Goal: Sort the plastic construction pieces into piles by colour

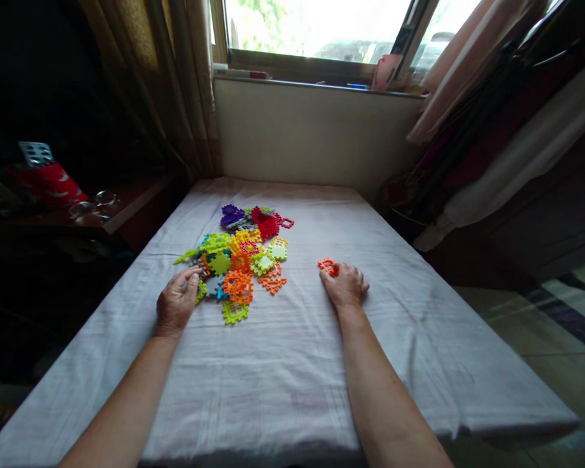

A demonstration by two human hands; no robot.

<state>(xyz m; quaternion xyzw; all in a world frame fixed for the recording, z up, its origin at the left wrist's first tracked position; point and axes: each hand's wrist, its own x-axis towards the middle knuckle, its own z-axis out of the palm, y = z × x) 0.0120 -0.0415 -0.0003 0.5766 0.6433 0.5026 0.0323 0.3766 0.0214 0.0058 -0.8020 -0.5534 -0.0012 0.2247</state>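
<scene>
My right hand (347, 285) grips an orange interlocking plastic tile (326, 264) at the cloth, to the right of a heap of such tiles. The fingers cover part of that piece. My left hand (176, 302) rests at the heap's left edge, thumb and fingers drawn together; what they hold, if anything, is hidden. Close by lie a lime green square tile (235, 312), orange square tiles (237, 283) and an orange triangular tile (273, 284). Farther back in the heap are red tiles (266, 223), purple tiles (231, 216) and yellow ones.
A pale cloth covers the table (273, 390). Behind it is a wall below a window sill (316, 83). A dark side table at left bears a red patterned container (53, 185) and glasses (95, 206). Clothes (497, 169) hang at right; a curtain (175, 78) hangs at left.
</scene>
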